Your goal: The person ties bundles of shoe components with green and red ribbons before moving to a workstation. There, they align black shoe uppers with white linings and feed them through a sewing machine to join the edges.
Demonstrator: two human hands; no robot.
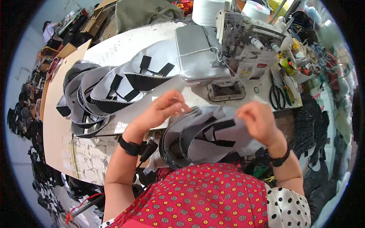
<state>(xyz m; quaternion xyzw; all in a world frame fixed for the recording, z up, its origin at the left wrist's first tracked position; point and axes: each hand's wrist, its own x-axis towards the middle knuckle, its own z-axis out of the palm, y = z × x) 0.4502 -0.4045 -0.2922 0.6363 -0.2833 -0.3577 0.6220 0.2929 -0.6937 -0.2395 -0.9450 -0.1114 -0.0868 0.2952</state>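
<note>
In front of my lap lies a stack of curved grey fabric pieces (200,144) with dark edges and black strips on them. My left hand (164,109) hovers at the stack's far left edge, its fingers bent and apart, with nothing visible in them. At the far right edge of the top piece is my right hand (260,122), its fingers curled together and slightly blurred. Whether fabric is pinched between those fingertips is hidden. More grey pieces with black trim (110,89) lie overlapping in a chain across the table, left of the sewing machine (243,45).
A grey metal machine cover (197,51) stands beyond my hands. White thread cones (209,12) rise behind it. Black-handled scissors (277,97) and yellow-handled snips (289,93) lie at the table's right end. Dark material (310,121) hangs at the right. The pale table (57,140) extends left.
</note>
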